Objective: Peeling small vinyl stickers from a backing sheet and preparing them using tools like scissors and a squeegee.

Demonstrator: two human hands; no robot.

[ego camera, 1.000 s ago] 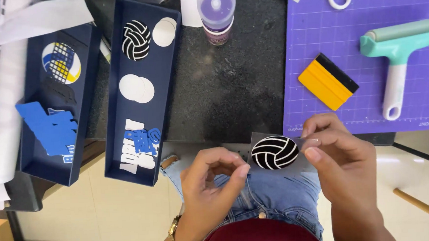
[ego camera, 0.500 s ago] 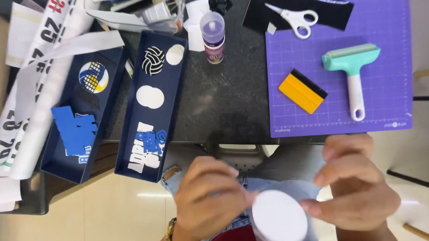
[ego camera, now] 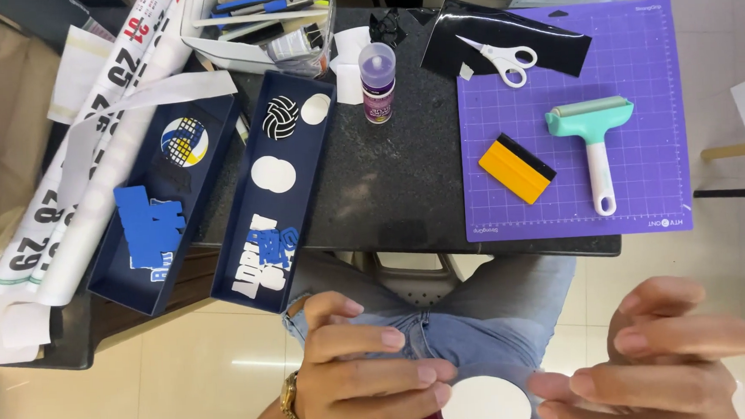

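White and round, a disc [ego camera: 486, 405] sits pinched at its rim between the fingertips of a left hand [ego camera: 360, 373] and right hand [ego camera: 652, 358] low over the lap, below the dark surface [ego camera: 389, 192], a light, edge-only grip seeming best to keep its face clean.

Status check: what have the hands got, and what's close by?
Left hand and right hand pinch a white round disc over the lap. Nothing between them. Navy trays of cutouts nearest, at the table edge.
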